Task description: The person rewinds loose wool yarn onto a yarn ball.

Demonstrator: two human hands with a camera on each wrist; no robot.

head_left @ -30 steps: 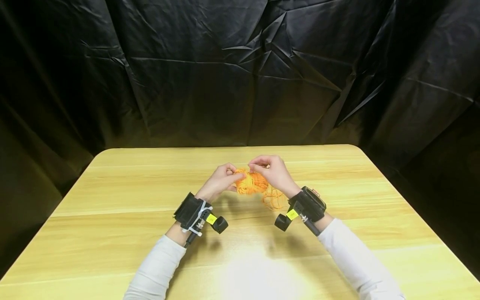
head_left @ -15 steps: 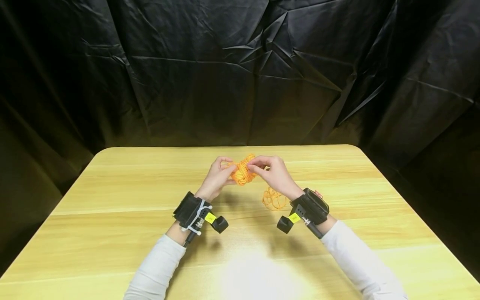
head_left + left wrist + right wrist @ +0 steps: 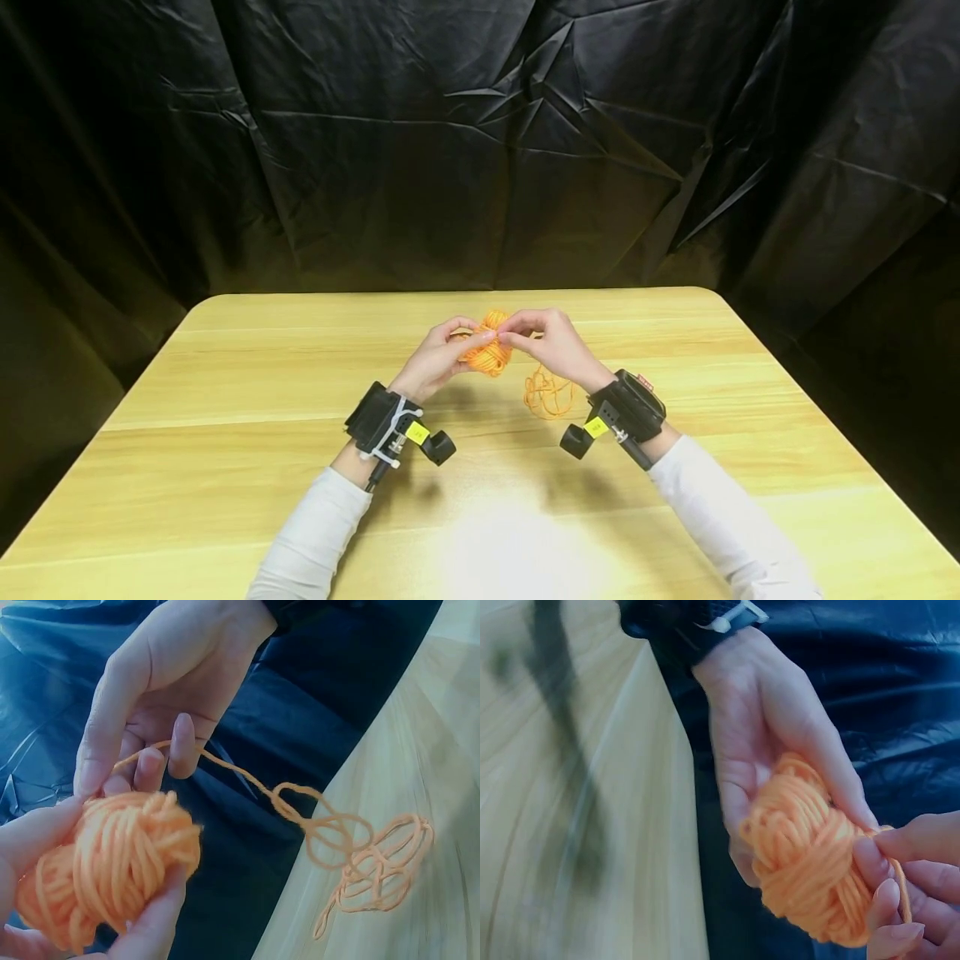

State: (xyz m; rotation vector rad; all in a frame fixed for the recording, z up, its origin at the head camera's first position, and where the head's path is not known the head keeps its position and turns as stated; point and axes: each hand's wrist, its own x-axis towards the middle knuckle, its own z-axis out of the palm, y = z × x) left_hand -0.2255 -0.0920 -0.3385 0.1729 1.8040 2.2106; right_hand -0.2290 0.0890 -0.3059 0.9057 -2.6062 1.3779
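A small orange yarn ball (image 3: 491,357) is held up over the table in my left hand (image 3: 438,358), whose thumb and fingers grip it from the left. My right hand (image 3: 551,342) pinches the yarn strand at the ball's upper right side, thumb and index fingertips right at the windings. In the left wrist view the strand (image 3: 232,769) runs through the right fingers and down to a loose tangle of yarn (image 3: 379,866). The right wrist view shows the wound ball (image 3: 806,855) lying against the left palm, with windings crossing in different directions.
Loose orange yarn loops (image 3: 547,396) lie on the light wood table (image 3: 247,400), below the right hand. Black sheeting (image 3: 390,200) hangs behind the table's far edge. Each wrist wears a black strap with a small camera (image 3: 438,447).
The yarn ball has been turned from lying sideways to a more upright angle and has shifted slightly left. The right hand stays close to it; the left thumb now lies across the ball.
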